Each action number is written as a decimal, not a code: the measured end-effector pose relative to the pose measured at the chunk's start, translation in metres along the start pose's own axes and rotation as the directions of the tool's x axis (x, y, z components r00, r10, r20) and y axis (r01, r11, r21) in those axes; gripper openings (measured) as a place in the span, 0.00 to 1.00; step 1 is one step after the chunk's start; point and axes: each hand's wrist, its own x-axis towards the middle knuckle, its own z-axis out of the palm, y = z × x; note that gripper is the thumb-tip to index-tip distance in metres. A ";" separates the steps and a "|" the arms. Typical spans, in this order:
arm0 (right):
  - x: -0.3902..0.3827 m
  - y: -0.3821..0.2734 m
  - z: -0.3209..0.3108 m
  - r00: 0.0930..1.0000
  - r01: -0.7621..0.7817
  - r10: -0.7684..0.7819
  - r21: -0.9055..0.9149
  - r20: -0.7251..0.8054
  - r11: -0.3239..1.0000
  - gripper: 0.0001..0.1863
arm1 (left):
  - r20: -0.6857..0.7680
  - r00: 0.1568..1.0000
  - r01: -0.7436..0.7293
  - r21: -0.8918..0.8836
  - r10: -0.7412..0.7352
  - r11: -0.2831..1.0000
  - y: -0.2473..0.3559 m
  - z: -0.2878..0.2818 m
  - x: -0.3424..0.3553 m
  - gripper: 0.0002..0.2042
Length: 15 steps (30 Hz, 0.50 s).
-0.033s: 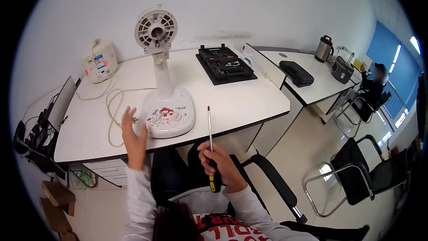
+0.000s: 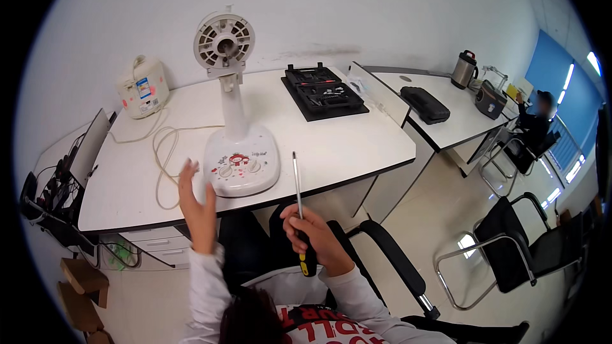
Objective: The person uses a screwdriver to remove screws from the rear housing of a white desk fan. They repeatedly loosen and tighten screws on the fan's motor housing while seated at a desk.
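Note:
A white electric fan (image 2: 234, 111) without blades or front guard stands upright on the white desk (image 2: 319, 146). Its round motor housing (image 2: 224, 43) faces me, and two knobs and a red cartoon print mark the base. My left hand (image 2: 201, 207) hovers by the desk's near edge, just left of the fan base, fingers spread and nothing in them. In my right hand (image 2: 313, 232), in front of the desk edge, is a screwdriver (image 2: 296, 181) with a black and yellow handle. Its metal shaft points up and away from me, the tip apart from the fan.
An open black tool case (image 2: 324, 92) lies at the back right of the desk. Behind the fan's left runs a pale cord (image 2: 159, 153) near a cream rice cooker (image 2: 143, 89). A closed black case (image 2: 426, 104) rests on the neighbouring desk. A person (image 2: 535, 121) sits far right.
My left hand has shifted slightly right and toward me. The screwdriver's tip has tilted a little to the left in my right hand. The fan stands as before.

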 end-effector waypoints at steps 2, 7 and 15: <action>-0.005 -0.001 0.018 0.997 -0.028 0.036 -0.121 0.068 0.992 0.07 | -0.025 0.988 0.132 -0.374 -0.152 0.918 0.024 -0.002 -0.033 0.17; -0.004 0.040 0.021 0.991 -0.047 0.075 -0.235 0.115 0.971 0.06 | 0.741 0.622 0.777 -0.541 -0.255 0.321 0.106 0.003 -0.049 0.18; -0.033 0.047 0.017 0.966 -0.070 0.091 -0.096 0.241 0.993 0.28 | 0.568 0.730 0.614 -0.789 -0.379 0.001 0.084 0.007 -0.054 0.13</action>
